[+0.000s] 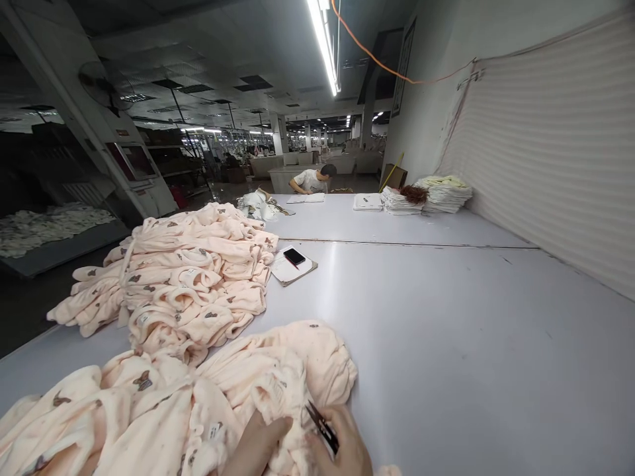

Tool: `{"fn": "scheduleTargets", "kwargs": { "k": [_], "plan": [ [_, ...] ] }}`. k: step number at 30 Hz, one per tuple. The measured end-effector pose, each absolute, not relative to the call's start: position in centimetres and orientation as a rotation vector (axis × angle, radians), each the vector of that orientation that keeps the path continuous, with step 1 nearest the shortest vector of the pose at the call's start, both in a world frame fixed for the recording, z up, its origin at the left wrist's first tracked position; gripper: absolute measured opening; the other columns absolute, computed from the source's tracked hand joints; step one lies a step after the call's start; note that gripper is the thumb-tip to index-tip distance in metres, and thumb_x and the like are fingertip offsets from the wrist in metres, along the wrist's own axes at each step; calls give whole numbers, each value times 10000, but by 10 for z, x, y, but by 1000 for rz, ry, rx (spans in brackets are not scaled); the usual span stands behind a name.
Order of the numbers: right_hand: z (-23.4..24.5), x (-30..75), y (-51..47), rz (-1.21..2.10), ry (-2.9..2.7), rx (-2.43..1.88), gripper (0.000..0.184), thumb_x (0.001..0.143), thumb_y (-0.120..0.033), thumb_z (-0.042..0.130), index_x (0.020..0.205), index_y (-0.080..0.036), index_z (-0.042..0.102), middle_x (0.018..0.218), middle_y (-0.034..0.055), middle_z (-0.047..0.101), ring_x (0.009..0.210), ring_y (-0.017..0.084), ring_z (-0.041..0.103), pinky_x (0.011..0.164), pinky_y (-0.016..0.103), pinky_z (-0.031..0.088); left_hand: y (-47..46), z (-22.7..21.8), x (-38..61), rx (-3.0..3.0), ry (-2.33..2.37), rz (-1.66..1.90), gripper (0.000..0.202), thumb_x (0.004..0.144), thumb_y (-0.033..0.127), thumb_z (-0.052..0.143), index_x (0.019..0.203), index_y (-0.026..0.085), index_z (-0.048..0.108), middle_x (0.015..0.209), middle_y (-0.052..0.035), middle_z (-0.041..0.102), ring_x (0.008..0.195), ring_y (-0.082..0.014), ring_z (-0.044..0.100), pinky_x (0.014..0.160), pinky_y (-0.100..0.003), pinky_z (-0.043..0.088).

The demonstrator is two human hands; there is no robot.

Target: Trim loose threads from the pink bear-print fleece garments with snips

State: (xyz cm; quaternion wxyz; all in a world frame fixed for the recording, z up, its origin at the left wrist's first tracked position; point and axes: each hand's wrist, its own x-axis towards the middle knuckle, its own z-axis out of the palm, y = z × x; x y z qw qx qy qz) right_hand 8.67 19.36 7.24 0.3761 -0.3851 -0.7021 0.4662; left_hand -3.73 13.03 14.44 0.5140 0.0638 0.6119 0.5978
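At the bottom edge my right hand point(344, 446) is closed round small black thread snips point(321, 426), their tips pointing up-left at a pale peach fleece garment point(278, 377) with small brown prints. My left hand point(255, 446) rests on the same garment just left of the snips, thumb pressed into the fabric, its fingers mostly hidden below the frame. The garment lies bunched on a long white table point(446, 344).
A big pile of similar peach garments point(188, 277) lies at the left. A notepad with a black phone point(294, 256) sits behind it. Folded stacks point(436, 193) stand at the far right by the wall. A person point(312, 180) bends over the far end.
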Motion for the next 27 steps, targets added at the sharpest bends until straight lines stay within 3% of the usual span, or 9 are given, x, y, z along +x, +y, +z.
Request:
{"fn": "scheduleTargets", "kwargs": {
  "k": [4,10,15,20,27],
  "plan": [
    [90,93,206,968,-2051,-893,283,870,-466,493,998,-290,674,852,18,686,731,193,676,635,234,491,125,149,-32,195,1412,1510,437,612,241,714,1035,181,626,897,-68,740,937,-291,660,866,-387,492],
    [95,92,207,761,-2150,-986,299,920,-406,417,910,-278,687,787,23,687,677,202,677,577,247,460,122,144,-31,234,1459,1516,518,606,262,741,1095,152,609,931,-88,741,947,-304,662,903,-393,472],
    [94,95,212,882,-2123,-931,270,872,-449,490,968,-290,686,805,11,689,683,191,673,598,237,482,120,134,-32,249,1424,1511,571,589,330,771,1105,156,598,956,-110,734,983,-329,649,873,-407,490],
    [97,93,212,1073,-2044,-938,256,873,-429,509,889,-279,717,813,9,705,766,191,683,655,223,491,118,132,-34,220,1495,1495,555,606,260,746,1125,155,581,946,-96,737,997,-308,649,931,-399,466],
    [101,95,216,1131,-1973,-941,332,870,-500,499,847,-264,731,784,20,703,727,192,675,633,223,490,117,131,-34,243,1524,1460,522,597,289,739,1084,170,595,969,-105,735,1020,-331,642,917,-416,473]
  ]
}}
